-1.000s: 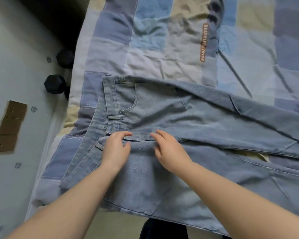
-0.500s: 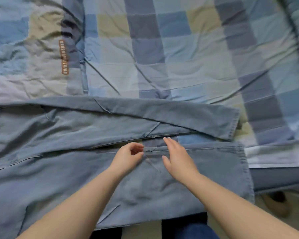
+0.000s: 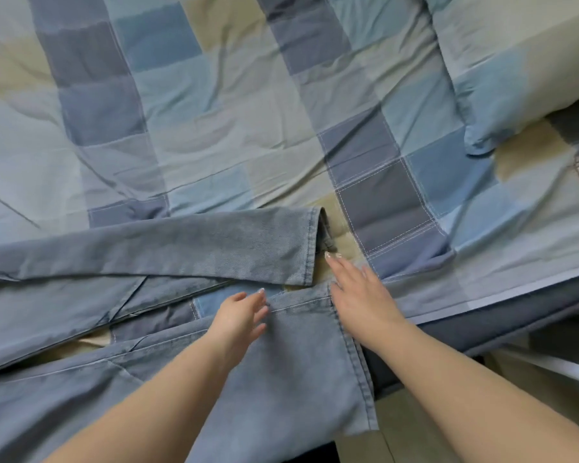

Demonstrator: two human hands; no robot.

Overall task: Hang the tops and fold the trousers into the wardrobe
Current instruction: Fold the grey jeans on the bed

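Jeans (image 3: 214,248) run off-frame left; both hands' fingers (image 3: 340,267) lie straight, barely spread.

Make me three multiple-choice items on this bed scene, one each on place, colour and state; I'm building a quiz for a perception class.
1. Where do the light blue denim trousers lie?
A. on the checked blue and beige bedspread
B. on a wooden chair
C. in a drawer

2. What colour is the trousers' cloth?
A. black
B. light blue
C. red

3. How is the left hand?
A. clenched in a fist
B. gripping a hanger
C. open, fingers straight on the near leg's hem end

Key: 1 A, the legs are spread across the bedspread; 2 B, faded blue denim shows throughout; 3 C, its fingers lie extended, like those of the right hand beside it.
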